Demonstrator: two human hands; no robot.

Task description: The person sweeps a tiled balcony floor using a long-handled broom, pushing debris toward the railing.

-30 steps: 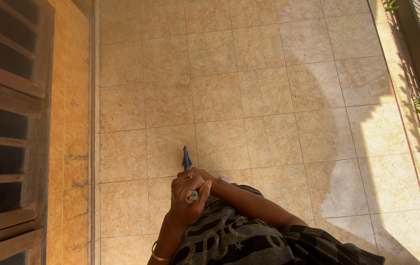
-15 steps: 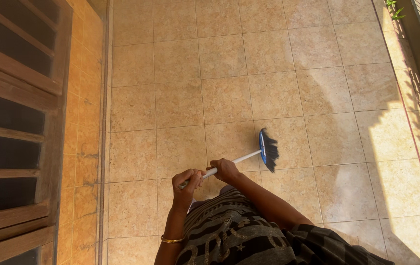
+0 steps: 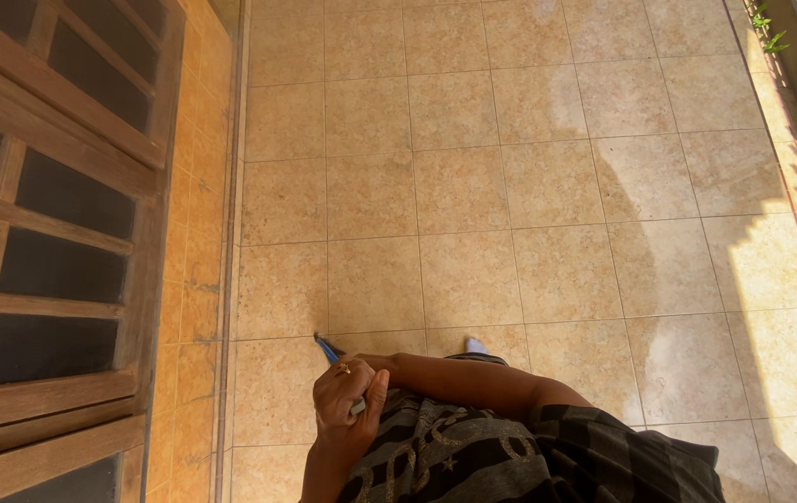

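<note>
Both hands close on a broom (image 3: 329,350) low in the view, just in front of the person's body. Little of the broom shows: a small dark blue head with dark bristles pokes out above the left hand (image 3: 347,402), its tip resting at or just over a grout line of the tiled floor (image 3: 473,186), and a short grey-white stub of the handle peeps out between the fingers (image 3: 368,391) lower down. The rest of the handle is hidden inside the grip, so its length and colour along the shaft cannot be told.

The left hand is wrapped around the handle with the fingers clenched, a ring showing on one of them. The right hand (image 3: 382,361) lies just beyond it, reached across the body on a bare forearm; it seems to grip the handle too, though the left hand covers most of it and the hold is hard to see.

The person wears a dark patterned garment (image 3: 473,456) with pale curving lines. A pale toe or shoe tip (image 3: 476,346) shows on the floor just above the forearm.

The floor is of square sandy-beige tiles, part in shade and part in bright sun to the right. A wooden slatted window frame (image 3: 54,233) runs along the left, set in an orange tiled wall (image 3: 195,279). Green leaves (image 3: 763,19) fringe the upper right edge.
</note>
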